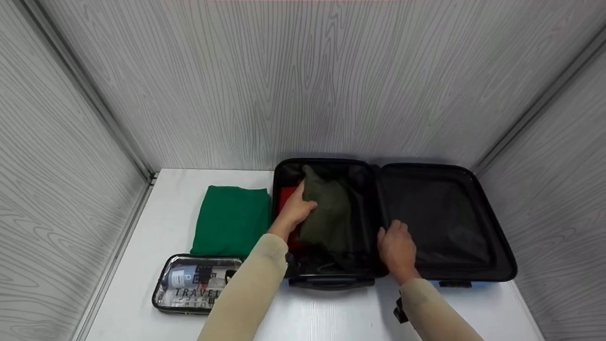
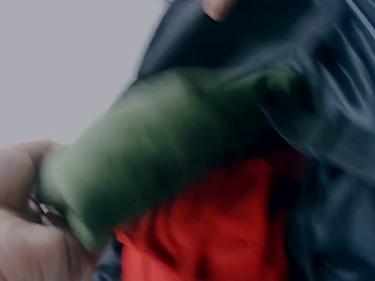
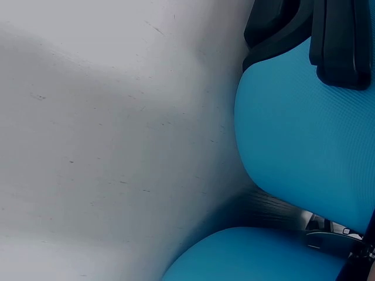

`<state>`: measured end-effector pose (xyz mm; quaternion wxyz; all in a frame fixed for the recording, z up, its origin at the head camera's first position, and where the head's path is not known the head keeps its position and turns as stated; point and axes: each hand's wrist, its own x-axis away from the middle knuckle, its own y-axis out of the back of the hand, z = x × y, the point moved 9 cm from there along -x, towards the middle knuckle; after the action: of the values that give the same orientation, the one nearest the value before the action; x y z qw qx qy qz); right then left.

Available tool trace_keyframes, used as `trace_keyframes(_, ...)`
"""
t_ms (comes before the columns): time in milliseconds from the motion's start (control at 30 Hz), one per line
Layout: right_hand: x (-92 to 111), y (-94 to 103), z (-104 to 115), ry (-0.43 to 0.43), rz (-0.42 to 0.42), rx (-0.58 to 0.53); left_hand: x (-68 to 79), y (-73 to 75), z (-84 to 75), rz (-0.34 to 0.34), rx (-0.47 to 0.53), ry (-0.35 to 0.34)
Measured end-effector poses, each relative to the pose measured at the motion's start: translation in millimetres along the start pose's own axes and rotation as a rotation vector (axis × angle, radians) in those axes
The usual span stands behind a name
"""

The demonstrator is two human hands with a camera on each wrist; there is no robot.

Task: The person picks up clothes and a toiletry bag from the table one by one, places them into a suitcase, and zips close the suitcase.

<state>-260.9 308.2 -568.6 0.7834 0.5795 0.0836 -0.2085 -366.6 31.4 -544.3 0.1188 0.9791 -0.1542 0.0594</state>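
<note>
An open suitcase (image 1: 331,282) lies with its two black-lined halves side by side. In its left half, my left hand (image 1: 296,208) grips the left edge of a dark green garment (image 1: 329,208). The left wrist view shows the garment (image 2: 152,134) blurred and lifted at the hand, with red cloth (image 2: 205,228) beneath it. My right hand (image 1: 397,246) holds the suitcase rim where the two halves meet, its fingers curled over the edge. The right wrist view shows only the blue outer shell (image 3: 304,129), not the fingers.
Left of the suitcase lies a folded bright green cloth (image 1: 232,220). A clear, black-edged travel pouch (image 1: 189,298) with bottles inside sits in front of it. Grey wood-grain walls (image 1: 307,85) enclose the white table (image 1: 326,317) at the back and sides.
</note>
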Motion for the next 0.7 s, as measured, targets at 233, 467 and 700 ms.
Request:
trace_keyframes(233, 2.9, 8.0, 8.4, 0.075, -0.108, 0.03, 5.2, 24.9, 31.1, -0.123, -0.177, 0.121)
trace_keyframes(467, 0.0, 4.8, 5.7, 0.056, -0.074, 0.023, 8.2, 32.1, 37.2, -0.258, -0.361, 0.181)
trace_keyframes(700, -0.5, 1.9, 1.8, 0.013, -0.022, -0.003, 13.3, 16.7, 42.3, -0.284, -0.586, 0.11)
